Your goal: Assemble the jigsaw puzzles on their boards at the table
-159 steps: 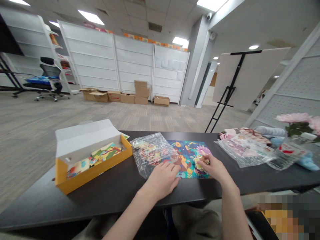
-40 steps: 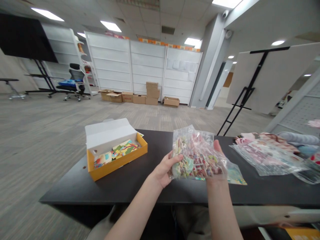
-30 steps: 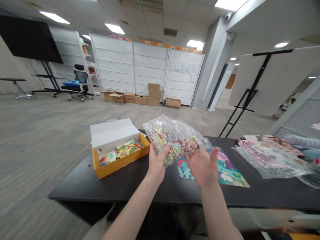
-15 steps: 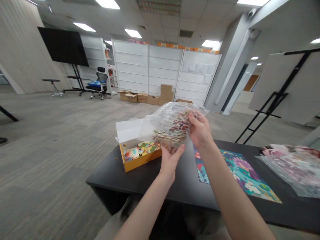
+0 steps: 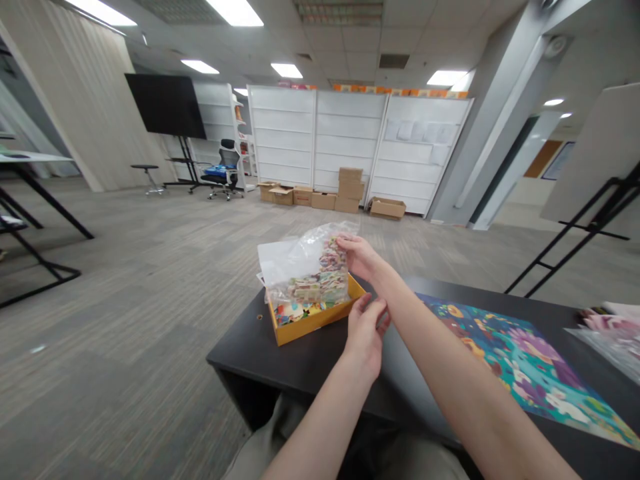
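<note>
So far, the right hand (image 5: 356,255) pinches a full plastic bag (image 5: 300,252) of jigsaw pieces (image 5: 320,283) above the yellow box (image 5: 313,327), the left hand (image 5: 366,327) half-curled and empty.

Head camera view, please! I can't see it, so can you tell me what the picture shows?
A right hand pinches the top of a clear plastic bag of colourful puzzle pieces above an open yellow box, with the left hand just below. A colourful printed sheet lies on the dark table.
</note>
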Motion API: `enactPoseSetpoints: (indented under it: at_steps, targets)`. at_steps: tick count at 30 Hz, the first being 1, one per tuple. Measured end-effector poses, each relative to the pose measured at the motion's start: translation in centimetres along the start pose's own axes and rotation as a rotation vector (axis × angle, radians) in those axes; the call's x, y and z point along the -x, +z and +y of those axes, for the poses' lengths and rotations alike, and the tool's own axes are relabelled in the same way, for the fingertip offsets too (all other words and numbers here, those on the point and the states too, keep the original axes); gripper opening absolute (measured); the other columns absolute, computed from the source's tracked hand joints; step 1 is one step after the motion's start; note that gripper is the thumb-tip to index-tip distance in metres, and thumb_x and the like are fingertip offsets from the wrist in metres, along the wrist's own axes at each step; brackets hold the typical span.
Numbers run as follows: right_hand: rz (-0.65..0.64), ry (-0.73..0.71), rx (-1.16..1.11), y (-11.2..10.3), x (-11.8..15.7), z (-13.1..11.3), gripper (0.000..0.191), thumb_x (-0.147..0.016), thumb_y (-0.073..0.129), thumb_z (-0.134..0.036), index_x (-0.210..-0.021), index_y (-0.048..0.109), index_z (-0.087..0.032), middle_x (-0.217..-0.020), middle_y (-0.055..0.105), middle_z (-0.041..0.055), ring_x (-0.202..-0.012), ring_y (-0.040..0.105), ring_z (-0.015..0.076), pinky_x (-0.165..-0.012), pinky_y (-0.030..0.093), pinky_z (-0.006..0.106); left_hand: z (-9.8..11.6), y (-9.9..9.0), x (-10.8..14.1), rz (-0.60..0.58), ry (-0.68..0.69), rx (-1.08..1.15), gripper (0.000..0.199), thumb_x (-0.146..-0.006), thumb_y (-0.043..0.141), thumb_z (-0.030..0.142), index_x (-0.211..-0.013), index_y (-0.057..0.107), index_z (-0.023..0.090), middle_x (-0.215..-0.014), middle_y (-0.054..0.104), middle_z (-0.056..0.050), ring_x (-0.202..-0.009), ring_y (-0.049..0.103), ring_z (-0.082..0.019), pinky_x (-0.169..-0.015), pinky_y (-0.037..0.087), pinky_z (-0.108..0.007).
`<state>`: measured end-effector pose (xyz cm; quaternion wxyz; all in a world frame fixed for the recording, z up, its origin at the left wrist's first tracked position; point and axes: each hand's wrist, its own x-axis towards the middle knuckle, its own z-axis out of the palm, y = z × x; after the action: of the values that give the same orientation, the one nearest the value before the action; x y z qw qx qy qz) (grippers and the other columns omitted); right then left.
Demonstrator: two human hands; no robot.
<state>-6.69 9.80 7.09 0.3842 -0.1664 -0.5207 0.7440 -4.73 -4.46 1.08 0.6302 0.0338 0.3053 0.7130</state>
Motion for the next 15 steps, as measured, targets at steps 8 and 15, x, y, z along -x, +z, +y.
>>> enactPoseSetpoints:
  at_steps: [8,15]
  targets:
    - [0.102,0.083,0.1,-1.7,-1.1,0.4,0.015,-0.078,0.077,-0.016,-0.087,0.065,-0.018,-0.071,0.072,-0.0001,-0.061,0.065,0.0127,-0.058,0.053,0.024,-0.6,-0.2,-1.3,0.062,-0.147,0.078,0.036,-0.073,0.074,0.007,-0.1,0.055,0.022,-0.088,0.069,-0.002,-0.073,0.067,-0.012,-0.066,0.048,-0.024]
    - [0.183,0.13,0.267,-1.4,-1.1,0.9,0.015,-0.084,0.075,-0.021,-0.093,0.063,-0.019,-0.079,0.072,-0.0003,-0.067,0.066,0.0126,-0.063,0.052,0.024,-0.2,0.3,-1.8,0.061,-0.175,0.07,0.021,-0.077,0.07,0.008,-0.089,0.058,0.02,-0.086,0.069,-0.002,-0.068,0.063,-0.01,-0.064,0.046,-0.023]
